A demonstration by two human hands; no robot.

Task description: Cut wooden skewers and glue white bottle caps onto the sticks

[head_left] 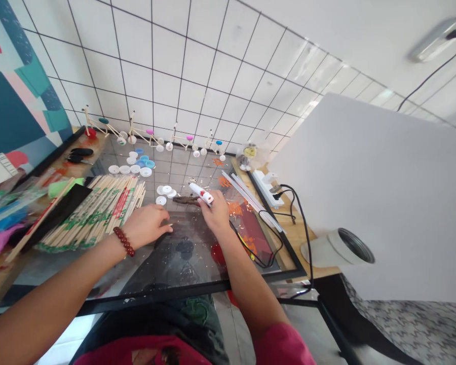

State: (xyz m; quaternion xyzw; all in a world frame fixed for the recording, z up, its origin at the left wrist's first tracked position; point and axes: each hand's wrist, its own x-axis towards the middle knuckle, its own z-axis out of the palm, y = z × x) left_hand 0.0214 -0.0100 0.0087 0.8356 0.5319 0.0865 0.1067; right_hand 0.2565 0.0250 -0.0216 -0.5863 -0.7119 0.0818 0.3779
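My right hand (216, 213) grips a white glue gun (201, 193) with red marks, its tip pointing toward the far left. Just beyond that hand lies a dark brown object (185, 199), too blurred to name, and it seems to touch the gun or fingers. My left hand (148, 226) rests palm down on the glass tabletop (186, 263), holding nothing, with a bead bracelet (123, 241) on its wrist. White bottle caps (163, 191) lie near its fingertips. A large bundle of wooden sticks (106, 208) sits to the left of this hand.
Several small stick-and-cap bicycle models (152, 137) stand along the tiled wall, with loose caps (137, 162) before them. Black-handled scissors (79, 154) lie far left. To the right are white sticks (251, 197), a power strip (268, 187), black cables (296, 213), and a white board (368, 192).
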